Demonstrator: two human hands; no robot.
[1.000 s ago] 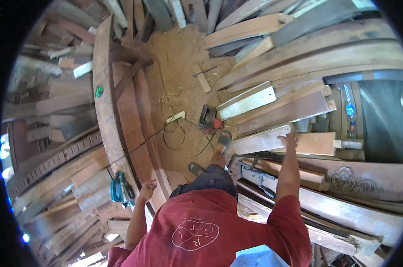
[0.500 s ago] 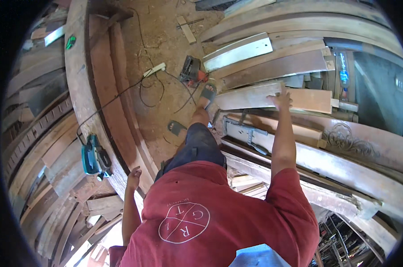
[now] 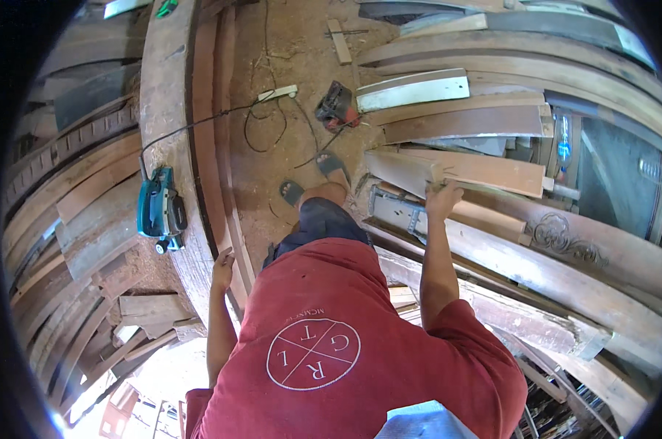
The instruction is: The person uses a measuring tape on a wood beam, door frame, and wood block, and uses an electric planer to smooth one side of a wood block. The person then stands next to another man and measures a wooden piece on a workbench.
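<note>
My right hand [image 3: 442, 200] grips the end of a grey-brown wooden board [image 3: 400, 170], which lies on the stacked wood to my right. Just nearer to me, a metal clamp [image 3: 395, 200] rests on the boards, partly behind my right arm. On the left, my left hand [image 3: 222, 271] hangs by the edge of a thick wooden beam [image 3: 162, 95], fingers loosely apart and holding nothing. A teal power planer [image 3: 160, 208] lies on that beam, farther away than my left hand.
A black-and-red power tool [image 3: 336, 104] sits on the dirt floor beyond my feet. Its cord area holds a pale power strip [image 3: 277, 93] and a loose black cable [image 3: 192, 126]. A carved panel [image 3: 565, 238] lies at right. Wood piles line both sides.
My right hand and the board's end have moved left and slightly nearer to me. My left hand has risen a little along the beam. The view has shifted, and my feet stand closer together.
</note>
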